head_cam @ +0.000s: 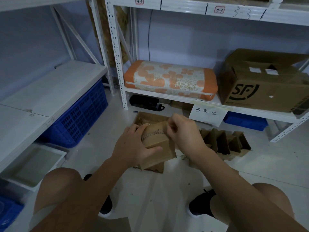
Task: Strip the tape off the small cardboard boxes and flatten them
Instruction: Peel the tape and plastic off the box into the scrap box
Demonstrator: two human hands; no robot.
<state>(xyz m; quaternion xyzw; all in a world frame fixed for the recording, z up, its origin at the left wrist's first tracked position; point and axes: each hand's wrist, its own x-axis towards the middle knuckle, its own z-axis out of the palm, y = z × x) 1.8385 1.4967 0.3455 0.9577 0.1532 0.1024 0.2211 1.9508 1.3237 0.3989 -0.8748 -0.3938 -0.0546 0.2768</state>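
Observation:
A small brown cardboard box (156, 139) is held up in front of me, above the floor. My left hand (133, 144) grips its left side, thumb across the front face. My right hand (182, 131) pinches something at the box's top right corner, at a raised flap; whether it is tape I cannot tell. A crinkled pale strip of tape (153, 133) runs across the box's top face. An open carton (143, 118) with brown scraps inside sits on the floor behind the box.
Folded cardboard pieces (224, 143) stand on the floor at right. White shelving (184, 97) carries an orange patterned cushion (170, 79) and a large SF carton (260, 84). Blue crates (80, 118) sit under the left shelf, a white tray (33, 164) beside them. My knees and black shoes are below.

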